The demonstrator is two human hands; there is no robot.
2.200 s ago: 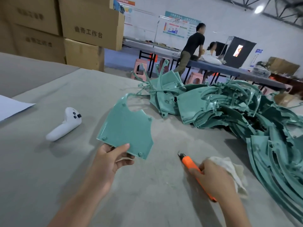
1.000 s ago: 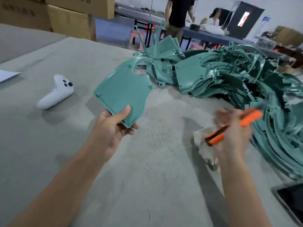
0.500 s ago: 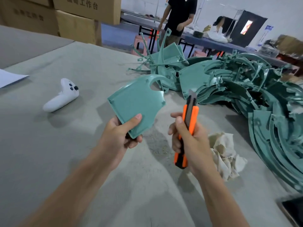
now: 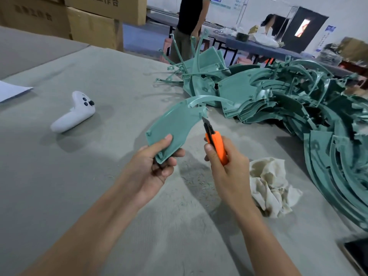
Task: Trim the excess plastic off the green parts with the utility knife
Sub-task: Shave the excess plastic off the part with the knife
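Far left: 1 paper sheet (image 4: 12,91), then 1 white controller (image 4: 73,114), both lying on the surface (image 4: 59,186). Neither is part of the job. Boxes (image 4: 89,26) are stacked behind; at least 3 show.

Left hand (image 4: 148,170) pinches the part (image 4: 175,124) at its near corner, thumb flat on the top face and fingers curled underneath. The part is held up off the surface, tilted, with its curved arm pointing away.

Handling, my read: thin moulded panel, light, and stiff across the flat. The slim arc at the far end looks likely to flex or snap. The smooth face could slip under blade pressure. The corner grip gives a long lever, so I'd hold closer to the cut and keep fingers out of the blade path.

Right hand (image 4: 229,172) is wrapped around 1 orange knife (image 4: 218,148), thumb along the side, blade out. The tip sits at the part's edge just under the notch, where small flash tabs show. It looks like contact, but I can't confirm that.

Right of that hand: 1 crumpled rag (image 4: 272,188) on the surface.

Far right: a pile (image 4: 288,100) of the same green parts, overlapped and tangled with runners. There are too many to count, dozens at a guess. Loose sprue sticks lie at its left end.

Bottom right corner: 1 dark screen (image 4: 358,251), partly cut off.

Tally: 1 part in hand, 1 knife, 2 hands busy, and the bulk of the parts in the pile.
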